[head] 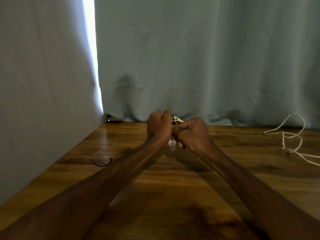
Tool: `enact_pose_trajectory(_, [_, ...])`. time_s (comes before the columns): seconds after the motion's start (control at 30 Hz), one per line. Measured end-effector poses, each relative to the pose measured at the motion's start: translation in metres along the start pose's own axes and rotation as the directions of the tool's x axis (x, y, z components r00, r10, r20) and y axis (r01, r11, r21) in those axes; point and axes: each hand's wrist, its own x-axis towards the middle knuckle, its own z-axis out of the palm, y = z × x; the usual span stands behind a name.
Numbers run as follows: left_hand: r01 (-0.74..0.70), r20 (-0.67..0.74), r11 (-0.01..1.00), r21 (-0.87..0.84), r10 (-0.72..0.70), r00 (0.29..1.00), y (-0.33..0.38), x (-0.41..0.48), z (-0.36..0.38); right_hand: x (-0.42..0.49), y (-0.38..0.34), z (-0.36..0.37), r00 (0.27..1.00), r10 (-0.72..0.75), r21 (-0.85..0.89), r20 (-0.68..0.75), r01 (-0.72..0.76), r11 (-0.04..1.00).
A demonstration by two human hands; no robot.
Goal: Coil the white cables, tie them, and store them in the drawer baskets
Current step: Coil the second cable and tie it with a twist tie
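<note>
Left hand (pixel 158 126): fingers curled tight on the white cable bundle (pixel 172 144), thumb by its dark tie (pixel 172 118).
Right hand (pixel 192 134): fingers curled round the same bundle.
Loose cable (pixel 292 135): on the table (pixel 173 187), far right.

The coil (pixel 173 144) is mostly hidden between the left hand (pixel 159 127) and right hand (pixel 192 134); its tie (pixel 172 118) shows only partly. The loose cable (pixel 292 137) runs off the right edge. A dark thing (pixel 113 120) under the curtain (pixel 190 58) is too hidden to tell.
</note>
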Motion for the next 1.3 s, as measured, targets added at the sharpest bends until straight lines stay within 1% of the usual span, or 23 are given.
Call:
enact_pose_trajectory(0.07, [-0.017,0.003,1.0,0.007,0.017,1.0,0.001,0.0,0.001,-0.002,-0.003,0.0,1.0,0.014,0.032,-0.004,-0.014,0.999])
enact_pose_trajectory(0.17, [-0.054,0.01,0.998,0.039,0.053,0.999,-0.002,0.002,-0.002,-0.004,-0.011,-0.005,0.997,0.048,0.077,0.062,-0.053,0.996])
enact_pose_trajectory(0.27, [-0.072,0.017,0.995,0.063,0.072,0.997,-0.006,0.008,-0.007,-0.003,-0.021,-0.011,0.985,0.123,0.116,0.124,-0.137,0.984])
enact_pose_trajectory(0.4, [-0.085,0.012,0.992,0.093,0.084,0.996,-0.011,0.014,-0.01,0.001,-0.026,-0.012,0.965,0.234,0.19,0.119,-0.254,0.948])
enact_pose_trajectory(0.5, [-0.133,0.014,0.983,0.129,0.133,0.991,-0.015,0.014,-0.012,0.003,-0.027,-0.016,0.976,0.194,0.166,0.096,-0.208,0.964])
enact_pose_trajectory(0.57, [-0.195,0.023,0.965,0.173,0.194,0.981,-0.018,0.013,-0.012,0.003,-0.027,-0.019,0.985,0.154,0.143,0.075,-0.163,0.976])
enact_pose_trajectory(0.63, [-0.258,0.029,0.944,0.207,0.258,0.966,-0.018,0.012,-0.011,0.002,-0.028,-0.021,0.992,0.117,0.186,0.052,-0.125,0.975])
enact_pose_trajectory(0.7, [-0.298,0.038,0.927,0.229,0.297,0.954,-0.019,0.011,-0.01,0.001,-0.028,-0.022,0.995,0.099,0.275,0.012,-0.099,0.956])
enact_pose_trajectory(0.8, [-0.321,0.062,0.918,0.233,0.316,0.947,-0.02,0.009,-0.008,0.0,-0.026,-0.023,0.988,0.153,0.452,0.004,-0.138,0.881])
enact_pose_trajectory(0.93, [-0.344,0.112,0.909,0.233,0.327,0.939,-0.021,0.006,-0.004,0.004,-0.023,-0.026,0.971,0.224,0.679,0.089,-0.224,0.699])
enact_pose_trajectory(1.0, [-0.349,0.132,0.905,0.241,0.326,0.936,-0.02,0.004,-0.003,0.007,-0.021,-0.029,0.963,0.23,0.731,0.138,-0.256,0.633])
enact_pose_trajectory(1.03, [-0.351,0.137,0.908,0.229,0.327,0.935,-0.02,0.003,-0.003,0.008,-0.02,-0.031,0.962,0.225,0.734,0.153,-0.263,0.626])
enact_pose_trajectory(1.1, [-0.356,0.145,0.919,0.17,0.334,0.932,-0.019,0.003,-0.004,0.01,-0.018,-0.034,0.972,0.188,0.711,0.142,-0.232,0.664])
enact_pose_trajectory(1.2, [-0.37,0.172,0.924,0.092,0.352,0.92,-0.017,0.003,-0.006,0.009,-0.014,-0.034,0.987,0.144,0.637,0.069,-0.154,0.755])
enact_pose_trajectory(1.3, [-0.399,0.203,0.915,0.055,0.381,0.902,-0.015,0.0,-0.004,0.01,-0.013,-0.037,0.993,0.121,0.58,0.004,-0.101,0.808])
